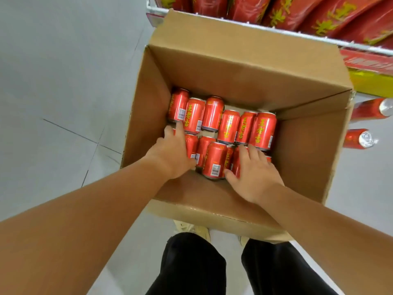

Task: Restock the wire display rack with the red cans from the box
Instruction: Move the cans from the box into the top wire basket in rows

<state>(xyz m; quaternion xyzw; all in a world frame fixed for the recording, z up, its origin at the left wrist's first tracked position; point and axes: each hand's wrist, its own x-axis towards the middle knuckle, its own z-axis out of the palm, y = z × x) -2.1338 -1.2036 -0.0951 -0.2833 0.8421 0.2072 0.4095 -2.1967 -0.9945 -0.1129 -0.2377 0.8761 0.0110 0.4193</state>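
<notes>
Resting spread-fingered on red cans (263, 133), left hand (172, 154) and right hand (255, 169) are clasping nothing; a hasty grab may be risking slips.

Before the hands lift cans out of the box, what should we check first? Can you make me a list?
1. Box open, flaps out of the way: ok.
2. Red cans left to take: ok, plenty lie on their sides at the bottom.
3. Both hands down on the cans: ok. The left hand touches those on the left and the right hand lies over those on the right.
4. Firm hold on a can: cannot tell, as the fingers are partly hidden.
5. Free space on the wire rack: cannot tell. Only its edge shows, with red stock on it.
</notes>
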